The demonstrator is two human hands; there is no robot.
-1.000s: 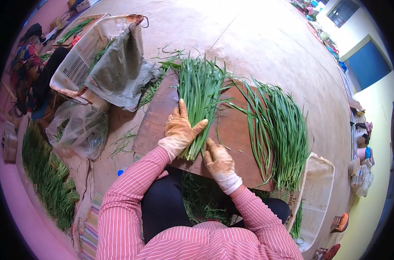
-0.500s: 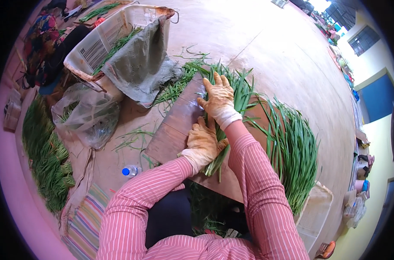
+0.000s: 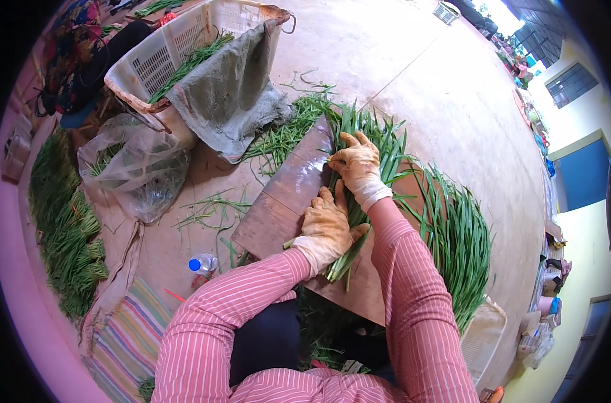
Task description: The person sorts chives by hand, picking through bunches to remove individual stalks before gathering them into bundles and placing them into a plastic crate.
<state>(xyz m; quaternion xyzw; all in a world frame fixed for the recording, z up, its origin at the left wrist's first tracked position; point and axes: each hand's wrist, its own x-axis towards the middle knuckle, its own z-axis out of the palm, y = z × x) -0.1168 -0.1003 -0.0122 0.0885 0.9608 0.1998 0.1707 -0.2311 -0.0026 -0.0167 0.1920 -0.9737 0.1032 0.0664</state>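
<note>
Left grip (image 3: 328,225), right grip (image 3: 356,160) on flat slender chive bundle (image 3: 359,176)

Gloved hands (image 3: 327,225) on chive bundle (image 3: 362,168) (wooden board (image 3: 285,195))

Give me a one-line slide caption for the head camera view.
Two gloved hands, left and right, press a bundle of green chives flat on a wooden board.

Sunlit concrete floor (image 3: 413,60), yellow wall (image 3: 574,221)
</note>
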